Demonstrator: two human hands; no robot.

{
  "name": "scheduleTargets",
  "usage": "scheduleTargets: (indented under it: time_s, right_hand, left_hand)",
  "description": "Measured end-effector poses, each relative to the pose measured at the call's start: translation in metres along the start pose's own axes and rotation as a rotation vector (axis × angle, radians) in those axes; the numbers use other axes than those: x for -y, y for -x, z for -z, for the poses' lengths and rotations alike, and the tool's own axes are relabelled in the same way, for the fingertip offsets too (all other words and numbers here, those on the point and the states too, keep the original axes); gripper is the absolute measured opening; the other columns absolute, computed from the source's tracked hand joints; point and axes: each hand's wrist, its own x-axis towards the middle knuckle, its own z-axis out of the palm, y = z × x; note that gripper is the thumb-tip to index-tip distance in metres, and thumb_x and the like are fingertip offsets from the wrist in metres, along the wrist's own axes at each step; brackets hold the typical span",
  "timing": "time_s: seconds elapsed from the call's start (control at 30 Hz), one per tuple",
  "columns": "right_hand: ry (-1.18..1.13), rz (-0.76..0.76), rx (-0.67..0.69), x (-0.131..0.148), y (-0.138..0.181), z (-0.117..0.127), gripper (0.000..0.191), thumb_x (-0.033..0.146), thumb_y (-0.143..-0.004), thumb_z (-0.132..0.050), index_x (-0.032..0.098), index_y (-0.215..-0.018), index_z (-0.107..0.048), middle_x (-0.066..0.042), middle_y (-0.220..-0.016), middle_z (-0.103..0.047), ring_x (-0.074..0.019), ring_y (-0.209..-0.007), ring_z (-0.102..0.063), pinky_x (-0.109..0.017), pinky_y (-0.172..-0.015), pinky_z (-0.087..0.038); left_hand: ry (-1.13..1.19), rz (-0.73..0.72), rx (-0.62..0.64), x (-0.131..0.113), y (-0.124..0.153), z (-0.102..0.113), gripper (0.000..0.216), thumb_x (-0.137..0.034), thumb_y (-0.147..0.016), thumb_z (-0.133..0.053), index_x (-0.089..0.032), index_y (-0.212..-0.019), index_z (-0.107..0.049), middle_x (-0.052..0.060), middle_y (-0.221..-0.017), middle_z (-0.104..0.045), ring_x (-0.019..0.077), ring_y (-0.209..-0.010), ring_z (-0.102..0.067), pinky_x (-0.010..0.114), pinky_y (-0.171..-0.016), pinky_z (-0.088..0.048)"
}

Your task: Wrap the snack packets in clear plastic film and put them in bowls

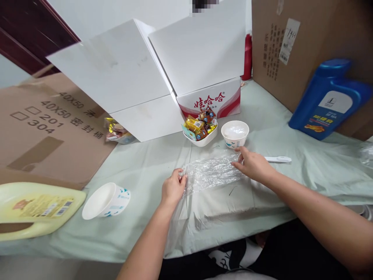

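Two hands on one crinkled clear plastic wrap sheet (211,173) | our left hand (172,189) pinches its near-left end, grip closed | our right hand (253,165) presses its far-right end, fingers flat | sheet's long axis runs left-right between them on the pale green table (140,167), before the white paper bowl (234,133)

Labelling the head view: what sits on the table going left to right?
Yellow jug → tipped paper bowl → left hand → clear plastic sheet → right hand → white utensil → blue bottle.
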Motion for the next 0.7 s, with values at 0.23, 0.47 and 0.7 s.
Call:
scheduleTargets:
  time_s: [0.23, 0.47, 0.7]
  right_hand:
    - [0.123, 0.043, 0.020, -0.004, 0.003, 0.012, 0.038, 0.020, -0.085, -0.042, 0.017, -0.121, -0.052, -0.008, -0.094, -0.073, -0.0237, -0.082, -0.065, -0.031, -0.061, -0.037]
    - [0.302, 0.023, 0.191, -0.009, 0.006, 0.014, 0.038, 0.019, -0.079, -0.051, 0.015, -0.116, -0.055, -0.012, -0.098, -0.072, -0.0290, -0.087, -0.067, -0.032, -0.062, -0.038]
    - [0.375, 0.054, 0.241, -0.008, 0.005, 0.005, 0.036, 0.017, -0.080, -0.050, 0.013, -0.115, -0.055, -0.014, -0.097, -0.072, -0.0287, -0.088, -0.068, -0.032, -0.063, -0.041]
  left_hand:
    - [0.235, -0.049, -0.084, 0.007, 0.002, 0.005, 0.028, -0.040, -0.083, -0.052, -0.022, -0.104, -0.059, -0.004, -0.064, -0.058, 0.0153, -0.059, -0.057, 0.026, -0.064, -0.042]
    - [0.318, -0.101, 0.117, 0.008, 0.004, 0.004, 0.035, -0.036, -0.077, -0.056, -0.021, -0.109, -0.056, -0.006, -0.063, -0.055, 0.0143, -0.058, -0.056, 0.026, -0.064, -0.045]
    - [0.129, -0.210, -0.394, -0.005, 0.015, 0.012, 0.031, -0.031, -0.083, -0.055, -0.016, -0.110, -0.060, 0.011, -0.103, -0.061, 0.0216, -0.086, -0.062, 0.036, -0.082, -0.050]
